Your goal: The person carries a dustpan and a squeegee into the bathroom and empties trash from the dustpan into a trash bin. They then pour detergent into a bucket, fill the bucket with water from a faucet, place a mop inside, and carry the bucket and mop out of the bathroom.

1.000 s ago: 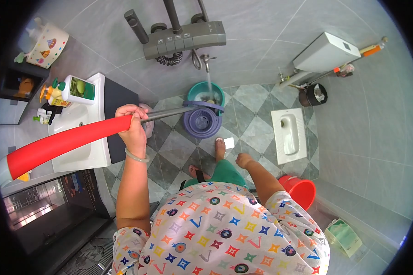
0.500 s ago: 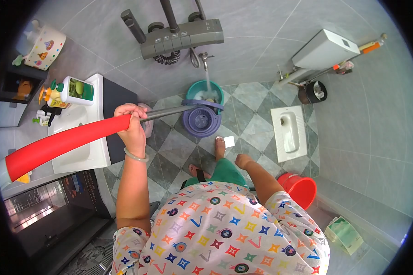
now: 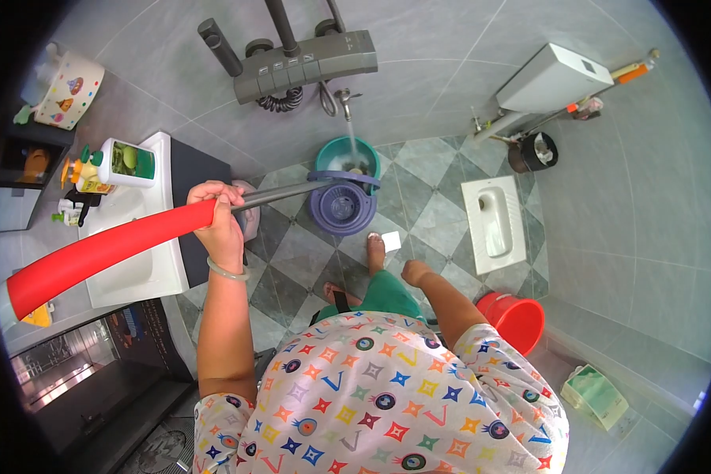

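Note:
My left hand (image 3: 217,217) is closed around the mop handle (image 3: 118,254), where its thick red sleeve meets the grey pole. The pole slants down to a teal and purple mop bucket (image 3: 317,213), and the mop head is partly hidden by the bucket's purple handle. A wall tap (image 3: 345,96) runs water into the teal side, which holds foamy water. The purple side has a round basket (image 3: 342,204). Hanging low near my knee, my right hand (image 3: 416,272) looks curled in, with nothing visible in it.
A white washbasin (image 3: 163,237) with bottles is at left. At right are a squat toilet (image 3: 494,225), a black bin (image 3: 533,152) and a red bucket (image 3: 513,324). The shower unit (image 3: 304,67) juts from the wall. A white square (image 3: 391,241) lies beside my foot.
The view has shifted slightly, so the fixtures appear a little further left. My left hand keeps its hold on the mop handle, and the water still runs.

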Demonstrator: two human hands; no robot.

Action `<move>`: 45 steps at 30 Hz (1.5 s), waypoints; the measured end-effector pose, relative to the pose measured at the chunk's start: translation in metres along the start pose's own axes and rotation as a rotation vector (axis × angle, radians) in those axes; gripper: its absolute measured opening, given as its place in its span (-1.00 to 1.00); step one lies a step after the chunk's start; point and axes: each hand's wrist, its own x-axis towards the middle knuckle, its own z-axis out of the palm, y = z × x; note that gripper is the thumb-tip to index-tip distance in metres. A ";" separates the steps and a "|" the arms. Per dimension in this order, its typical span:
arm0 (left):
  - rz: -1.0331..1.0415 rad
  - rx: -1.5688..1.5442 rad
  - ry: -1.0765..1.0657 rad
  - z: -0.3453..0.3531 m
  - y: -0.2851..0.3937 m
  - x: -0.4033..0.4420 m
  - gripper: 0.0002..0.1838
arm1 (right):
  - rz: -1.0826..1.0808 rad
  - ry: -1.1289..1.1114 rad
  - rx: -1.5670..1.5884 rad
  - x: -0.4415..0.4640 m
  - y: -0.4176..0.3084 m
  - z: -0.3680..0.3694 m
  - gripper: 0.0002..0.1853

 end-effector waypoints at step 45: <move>-0.008 -0.021 0.026 -0.002 0.000 0.005 -0.86 | 0.014 -0.011 -0.028 0.004 -0.008 -0.005 -0.67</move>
